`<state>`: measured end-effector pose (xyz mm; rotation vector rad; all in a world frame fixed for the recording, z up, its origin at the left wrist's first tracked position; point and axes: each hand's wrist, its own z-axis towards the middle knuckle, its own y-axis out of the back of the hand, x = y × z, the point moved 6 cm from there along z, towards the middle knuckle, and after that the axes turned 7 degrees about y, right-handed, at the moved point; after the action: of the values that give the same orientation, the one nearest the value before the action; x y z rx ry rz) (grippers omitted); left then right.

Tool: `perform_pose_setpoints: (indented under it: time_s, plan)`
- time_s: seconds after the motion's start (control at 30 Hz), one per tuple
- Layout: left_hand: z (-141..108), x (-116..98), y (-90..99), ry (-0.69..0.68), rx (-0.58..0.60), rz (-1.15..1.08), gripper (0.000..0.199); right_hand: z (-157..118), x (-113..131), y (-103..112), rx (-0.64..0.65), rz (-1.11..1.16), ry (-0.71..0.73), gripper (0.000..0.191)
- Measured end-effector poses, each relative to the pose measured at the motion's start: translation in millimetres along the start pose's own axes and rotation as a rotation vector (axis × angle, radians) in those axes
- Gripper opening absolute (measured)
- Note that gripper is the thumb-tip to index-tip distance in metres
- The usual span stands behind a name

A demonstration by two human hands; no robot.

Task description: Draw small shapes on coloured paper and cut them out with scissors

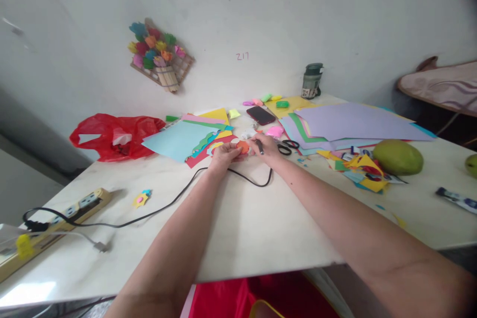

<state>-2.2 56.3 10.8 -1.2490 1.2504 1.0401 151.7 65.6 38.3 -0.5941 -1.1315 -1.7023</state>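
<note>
My left hand (224, 156) is closed on the edge of a small orange paper cutout (243, 146) at the middle of the table. My right hand (269, 148) is wrapped round a dark pen (260, 147), whose blunt end points towards me; its tip is hidden by the fingers. The two hands are close together over the cutout. Black-handled scissors (286, 148) lie just right of my right hand. Behind it is a pink packet (275, 131). A red paper sheet (199, 158) and a white-and-yellow cutout (215, 146) lie beside my left hand.
Coloured paper stacks lie left (179, 139) and right (346, 121). A phone (261, 115) is behind my hands. A black cord (175, 202) runs from the power strip (87, 202). Right are paper scraps (363, 169) and a green fruit (398, 157); far left, a red bag (93, 136).
</note>
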Motion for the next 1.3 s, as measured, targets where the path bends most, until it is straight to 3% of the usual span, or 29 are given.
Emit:
perform_pose_setpoints:
  time_s: [0.17, 0.37, 0.6, 1.3]
  plan:
    - [-1.4, -1.6, -1.1, -0.005, 0.024, 0.002, 0.033, 2.0, -4.8, 6.9, -0.071, -0.014, -0.010, 0.026]
    - [-1.9, -1.9, -1.6, -0.035, 0.060, -0.022, 0.038, 1.0, -8.4, -3.3, 0.022, 0.159, -0.045, 0.033]
    - [-1.1, -1.0, -3.2, -0.038, 0.091, -0.007, 0.045, -0.7, -10.4, -12.1, 0.082, 0.318, -0.136, 0.020]
    - [-2.9, 0.8, -5.9, -0.002, 0.160, 0.006, 0.045, -2.5, -8.0, -12.0, 0.047, 0.431, -0.114, 0.028]
